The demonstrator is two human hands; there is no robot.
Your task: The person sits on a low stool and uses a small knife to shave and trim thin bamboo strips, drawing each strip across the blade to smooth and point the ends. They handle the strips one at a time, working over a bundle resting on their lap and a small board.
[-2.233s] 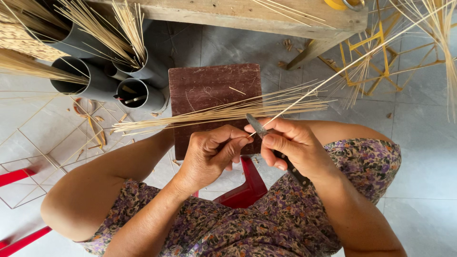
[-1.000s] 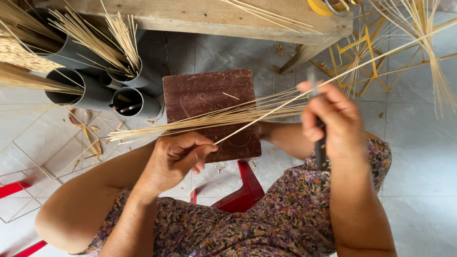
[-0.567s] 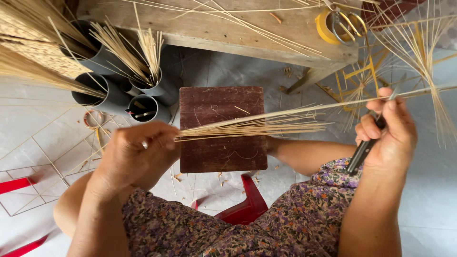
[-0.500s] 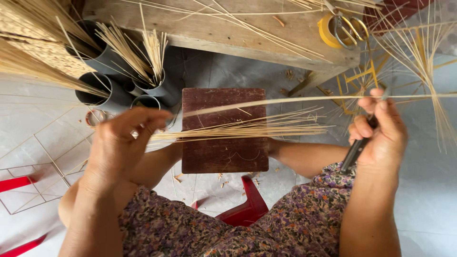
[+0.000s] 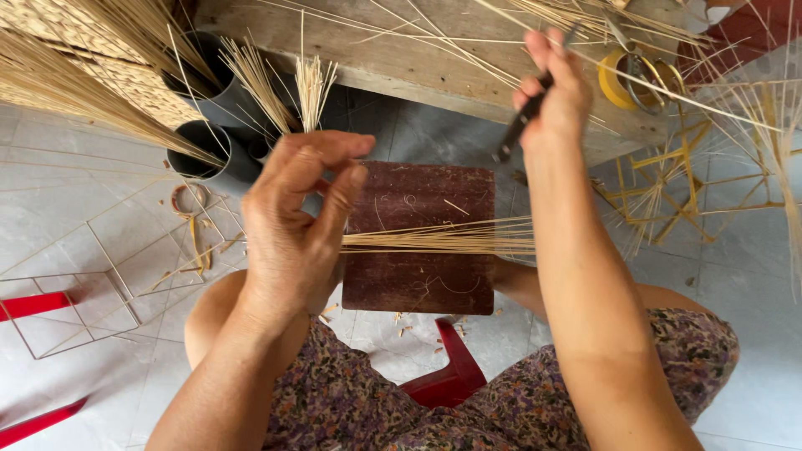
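My left hand [image 5: 294,230] is raised in front of the dark brown board [image 5: 418,284], its fingers loosely curled and apart, with nothing visible in them. A bundle of thin bamboo sticks [image 5: 451,240] lies across the board and runs behind that hand. Higher up, over the wooden bench, my right hand [image 5: 555,88] grips a dark knife [image 5: 516,132] with its tip pointing down to the left. The same hand pinches one long thin bamboo strip [image 5: 693,102], which stretches away to the right.
A wooden bench [image 5: 401,58] strewn with sticks crosses the top, with a yellow tape roll [image 5: 616,82] on it. Dark tubes [image 5: 200,150] holding stick bundles stand at the left. A red stool [image 5: 447,376] is under me, a thin wire frame [image 5: 75,292] lies left, and yellow stick frames [image 5: 668,184] lie right.
My right hand has risen and moved left over the bench, drawing the single strip and the knife along. My left hand has dropped from the bundle's left end to in front of the board.
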